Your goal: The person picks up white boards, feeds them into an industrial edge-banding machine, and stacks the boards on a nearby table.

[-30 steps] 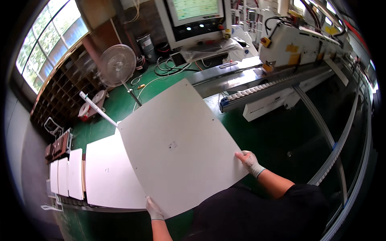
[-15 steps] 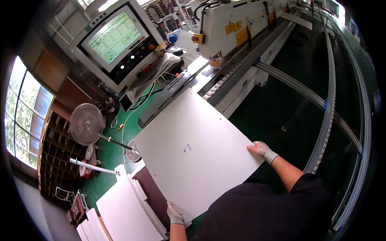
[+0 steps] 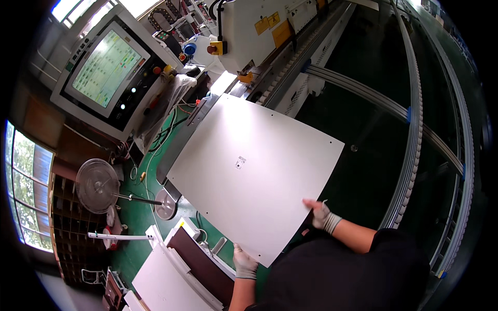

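A large square white panel lies at a slant in front of me, with small dark holes near its edges and a small printed label on its face. Its far end reaches over the grey metal infeed ledge of a machine. My left hand, in a pale glove with bare fingertips, grips the near left edge, thumb on the rim and fingers hidden underneath. My right hand, gloved alike, is at the right edge, fingers spread and slightly blurred, the tips touching or just beside the edge.
A control console with a lit screen stands at the far left, beside the white machine. Metal roller rails curve along the right. At lower left are stacked white panels, a brown panel and a standing fan.
The panel has turned clockwise and shifted toward the machine. My right hand has moved down and left, its fingers loosening from the edge. My left hand has moved slightly right and up.
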### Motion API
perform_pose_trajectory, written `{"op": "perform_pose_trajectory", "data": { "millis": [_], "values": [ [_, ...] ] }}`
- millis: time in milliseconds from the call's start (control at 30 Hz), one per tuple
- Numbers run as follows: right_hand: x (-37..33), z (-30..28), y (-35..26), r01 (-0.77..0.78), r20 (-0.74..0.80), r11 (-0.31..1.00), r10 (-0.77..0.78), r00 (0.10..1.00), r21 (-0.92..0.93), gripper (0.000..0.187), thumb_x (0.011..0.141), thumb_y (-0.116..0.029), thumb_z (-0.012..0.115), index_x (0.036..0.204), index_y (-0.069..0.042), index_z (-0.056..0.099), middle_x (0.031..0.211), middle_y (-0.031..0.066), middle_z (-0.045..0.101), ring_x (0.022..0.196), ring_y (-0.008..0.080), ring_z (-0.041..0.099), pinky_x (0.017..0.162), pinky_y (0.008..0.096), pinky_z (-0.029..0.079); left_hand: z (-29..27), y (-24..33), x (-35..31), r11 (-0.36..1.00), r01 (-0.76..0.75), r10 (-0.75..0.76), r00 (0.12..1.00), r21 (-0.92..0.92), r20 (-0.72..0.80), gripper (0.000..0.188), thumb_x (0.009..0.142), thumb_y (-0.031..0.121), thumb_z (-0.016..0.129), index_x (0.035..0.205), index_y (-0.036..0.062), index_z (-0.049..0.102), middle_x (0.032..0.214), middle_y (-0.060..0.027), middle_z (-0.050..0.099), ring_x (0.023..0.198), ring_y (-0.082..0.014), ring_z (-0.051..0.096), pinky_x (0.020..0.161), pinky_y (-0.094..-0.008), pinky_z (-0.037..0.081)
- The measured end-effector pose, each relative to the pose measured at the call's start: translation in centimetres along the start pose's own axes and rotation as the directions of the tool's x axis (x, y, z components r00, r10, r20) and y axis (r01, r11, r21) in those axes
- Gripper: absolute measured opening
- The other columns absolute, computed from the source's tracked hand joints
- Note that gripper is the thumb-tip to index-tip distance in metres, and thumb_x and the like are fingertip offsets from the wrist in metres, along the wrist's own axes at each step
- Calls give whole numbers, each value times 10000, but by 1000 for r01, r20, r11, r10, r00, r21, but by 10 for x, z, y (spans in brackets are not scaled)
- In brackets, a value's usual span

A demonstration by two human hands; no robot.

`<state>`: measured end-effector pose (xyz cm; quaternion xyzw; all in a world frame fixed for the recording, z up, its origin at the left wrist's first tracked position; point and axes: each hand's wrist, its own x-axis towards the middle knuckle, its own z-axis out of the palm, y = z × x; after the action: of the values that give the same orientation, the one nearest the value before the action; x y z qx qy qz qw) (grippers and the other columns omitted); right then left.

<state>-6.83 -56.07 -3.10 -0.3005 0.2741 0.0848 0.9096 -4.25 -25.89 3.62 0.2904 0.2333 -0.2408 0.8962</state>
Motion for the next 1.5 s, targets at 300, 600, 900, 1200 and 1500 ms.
{"op": "perform_pose_trajectory", "data": {
  "millis": [300,600,900,1200,1500],
  "values": [
    [-18,55,14,45,-216,971,-98,971,-237,462,875,-342,675,1081,70,646,1091,121,662,967,215,638,889,310,508,35,-11,33,986,166,-165,984,-20,72,654,1006,540,233,1432,56,341,1464,-144,384,1340,-348,373,1104,-514,308],
    [51,-7,-52,280,-234,917,-217,948,284,556,898,-449,567,1218,5,563,1200,161,612,1093,314,595,962,441,472,66,-45,55,941,55,57,947,333,-316,783,983,555,364,1508,54,69,1501,-230,269,1375,-375,303,1125,-467,264],
    [73,-13,-129,373,-134,823,-351,927,429,602,899,-481,574,1257,0,525,1208,164,590,1089,319,573,977,426,451,-195,-37,15,40,373,471,811,927,-347,724,940,370,494,1455,-32,184,1278,-316,515,1169,-452,523,963,-459,434],
    [91,-43,-130,472,-464,876,-379,801,98,474,890,-420,634,1168,-38,595,1103,96,660,954,265,647,821,384,545,-349,-62,-60,463,359,402,730,811,-553,365,941,305,466,1023,-41,547,801,-126,626,642,-231,578,575,-361,463],
    [94,47,-100,47,-202,997,-35,979,53,238,884,-316,673,966,-102,610,825,37,648,697,161,626,548,238,509,-211,-72,-35,-32,158,305,942,987,-141,424,966,362,463,1146,4,601,1155,-255,602,1105,-426,553,959,-447,441]
  ]
}}
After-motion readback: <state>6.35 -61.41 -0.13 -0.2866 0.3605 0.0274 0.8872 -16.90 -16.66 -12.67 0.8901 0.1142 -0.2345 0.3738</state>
